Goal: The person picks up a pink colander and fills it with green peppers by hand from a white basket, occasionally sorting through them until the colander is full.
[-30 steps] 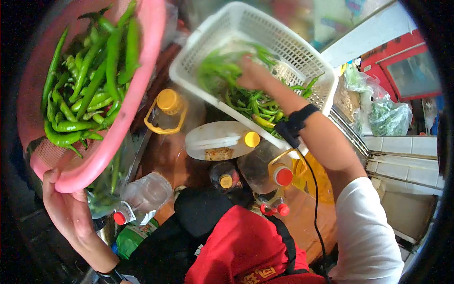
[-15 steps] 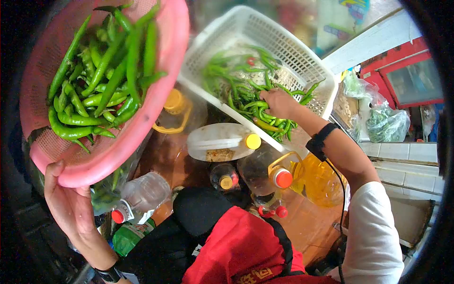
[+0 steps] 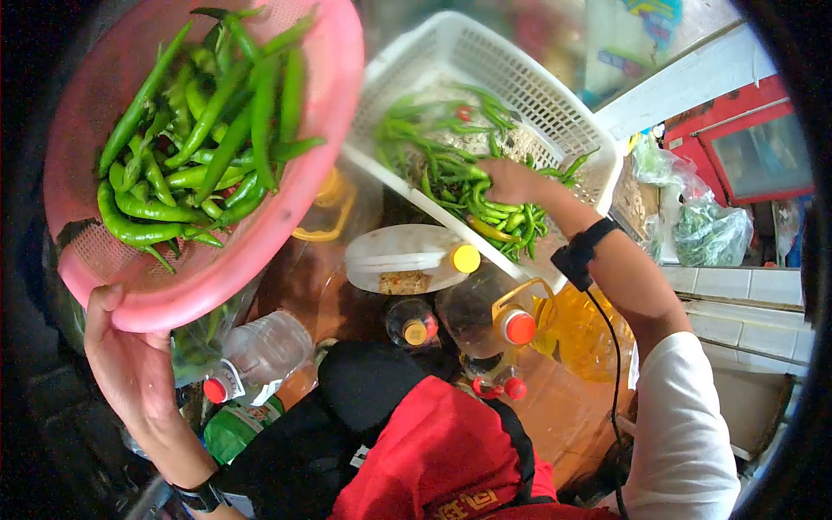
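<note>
My left hand [image 3: 130,364] grips the lower rim of a pink plastic colander [image 3: 204,299], thumb on the rim and the other fingers beneath. Long green peppers [image 3: 208,130] lie heaped in the tilted colander. My right hand [image 3: 513,184] reaches down into a white plastic basket [image 3: 598,178]. Its fingers are curled around green peppers among a pile of smaller green chili peppers [image 3: 507,221], and the fingertips are partly hidden. Several of the basket's peppers look blurred toward its left side, and a small red piece [image 3: 464,113] shows among them.
Below the basket stand a whitish jug with a yellow cap [image 3: 407,258], a dark bottle [image 3: 412,321], a clear jug with a red cap [image 3: 477,303] and a jug of yellow oil [image 3: 589,338]. A clear plastic bottle [image 3: 269,347] lies left. Bagged greens [image 3: 712,232] sit at right.
The pink colander has shifted slightly right and up with my left hand. My right hand has moved a little lower into the peppers, its fingers closing around some.
</note>
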Demonstrator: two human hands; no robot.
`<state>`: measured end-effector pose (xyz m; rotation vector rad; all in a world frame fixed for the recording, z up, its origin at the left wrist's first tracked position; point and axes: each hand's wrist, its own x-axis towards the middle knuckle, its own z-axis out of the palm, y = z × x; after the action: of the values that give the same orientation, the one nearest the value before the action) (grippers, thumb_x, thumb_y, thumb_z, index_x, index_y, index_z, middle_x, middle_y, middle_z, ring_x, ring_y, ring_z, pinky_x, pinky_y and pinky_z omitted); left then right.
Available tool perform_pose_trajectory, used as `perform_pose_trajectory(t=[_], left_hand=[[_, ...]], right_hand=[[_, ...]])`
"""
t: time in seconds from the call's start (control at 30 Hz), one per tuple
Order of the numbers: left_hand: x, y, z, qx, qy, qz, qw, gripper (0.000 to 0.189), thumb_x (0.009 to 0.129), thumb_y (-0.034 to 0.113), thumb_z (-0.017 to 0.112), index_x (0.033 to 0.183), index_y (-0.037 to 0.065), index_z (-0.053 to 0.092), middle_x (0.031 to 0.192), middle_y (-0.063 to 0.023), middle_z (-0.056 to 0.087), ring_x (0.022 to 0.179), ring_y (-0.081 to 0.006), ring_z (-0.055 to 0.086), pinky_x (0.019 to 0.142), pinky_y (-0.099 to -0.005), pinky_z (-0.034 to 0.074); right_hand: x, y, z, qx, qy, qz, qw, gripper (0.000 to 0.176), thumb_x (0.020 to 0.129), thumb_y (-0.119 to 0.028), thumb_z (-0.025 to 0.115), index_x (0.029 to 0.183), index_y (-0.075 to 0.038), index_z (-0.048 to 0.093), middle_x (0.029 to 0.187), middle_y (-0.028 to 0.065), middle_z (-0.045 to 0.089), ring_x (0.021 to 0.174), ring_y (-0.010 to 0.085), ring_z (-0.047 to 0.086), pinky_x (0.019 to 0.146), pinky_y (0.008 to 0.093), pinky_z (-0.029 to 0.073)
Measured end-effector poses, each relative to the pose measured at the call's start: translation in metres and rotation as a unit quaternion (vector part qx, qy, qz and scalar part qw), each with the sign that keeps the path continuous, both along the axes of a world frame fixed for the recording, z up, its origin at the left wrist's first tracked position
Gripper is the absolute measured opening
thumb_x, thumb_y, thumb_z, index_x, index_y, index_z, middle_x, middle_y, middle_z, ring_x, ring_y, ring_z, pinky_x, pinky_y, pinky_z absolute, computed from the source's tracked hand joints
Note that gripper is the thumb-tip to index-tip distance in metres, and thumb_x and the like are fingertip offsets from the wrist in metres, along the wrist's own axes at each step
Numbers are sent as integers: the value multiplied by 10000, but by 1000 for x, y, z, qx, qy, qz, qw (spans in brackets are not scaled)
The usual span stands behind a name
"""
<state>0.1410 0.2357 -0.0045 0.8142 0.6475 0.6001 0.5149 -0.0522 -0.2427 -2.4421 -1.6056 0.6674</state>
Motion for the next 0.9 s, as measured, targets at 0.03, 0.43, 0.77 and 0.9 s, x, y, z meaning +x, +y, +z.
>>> perform_pose_trajectory(t=[0.03, 0.43, 0.77, 0.9], left_hand=[[1, -2, 0, 0, -1, 1, 1000, 331, 761, 4, 461, 1082, -61, 415, 1094, -191, 505, 995, -302, 526, 827, -455, 483], [4, -7, 1, 18, 35, 26, 999, 312, 751, 7, 463, 1055, -55, 433, 1060, -166, 521, 969, -279, 538, 804, -433, 498], [8, -12, 2, 17, 42, 64, 997, 250, 756, 0, 447, 1002, -42, 465, 1005, -151, 544, 888, -256, 574, 751, -401, 525], [6, -11, 1, 21, 45, 63, 997, 251, 763, -1, 441, 1011, -35, 460, 1006, -148, 544, 881, -253, 577, 750, -393, 527]], right_hand=[[-7, -3, -2, 0, -1, 1, 1000, 447, 651, -153, 603, 1069, -41, 490, 923, 183, 554, 856, 349, 554, 746, 408, 450], [-31, 22, 14, -131, -177, -47, 974, 580, 622, -251, 674, 1127, -75, 448, 1105, 131, 462, 935, 278, 534, 789, 408, 435], [-16, 5, 27, -85, -133, -96, 983, 432, 645, -312, 600, 999, -69, 553, 862, 180, 607, 851, 328, 576, 772, 449, 426], [0, 2, 48, 19, -3, -136, 991, 397, 663, -272, 579, 988, -45, 556, 832, 215, 592, 796, 352, 572, 749, 399, 448]])
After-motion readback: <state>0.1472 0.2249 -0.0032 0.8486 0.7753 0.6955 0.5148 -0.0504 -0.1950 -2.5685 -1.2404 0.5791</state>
